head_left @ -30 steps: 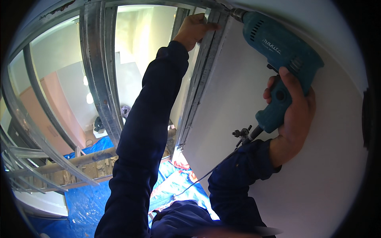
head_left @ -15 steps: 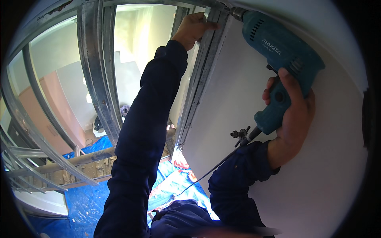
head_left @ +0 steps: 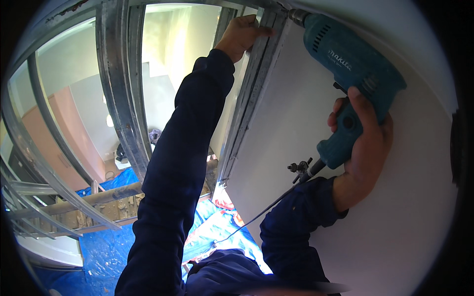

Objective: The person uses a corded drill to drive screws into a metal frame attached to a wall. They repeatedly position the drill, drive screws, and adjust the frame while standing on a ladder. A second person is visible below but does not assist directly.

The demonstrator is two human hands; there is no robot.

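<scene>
Teal drill (head_left: 353, 59) is up high beside the top end of a metal stud (head_left: 256, 74), its chuck (head_left: 296, 17) just off the stud's right edge; whatever's past the chuck is lost in shadow, so can't tell if it's touching. Right hand (head_left: 369, 140) is wrapped round the handle, fingers curled at the trigger side, can't tell if it's squeezed. Left hand (head_left: 241, 37) is clamped over the stud's left edge, thumb across its face.

My worry: a slip on the steel from pushing sideways could send the chuck end toward those left fingers, and a snag could wrench the wrist, being one-handed. Chuck key (head_left: 299, 166) on the cord (head_left: 281, 198) might catch a sleeve too.

Containers? Maybe that small white boxy thing (head_left: 120, 165) in the far room, dark stuff by it; too tiny to tell what's inside.
</scene>
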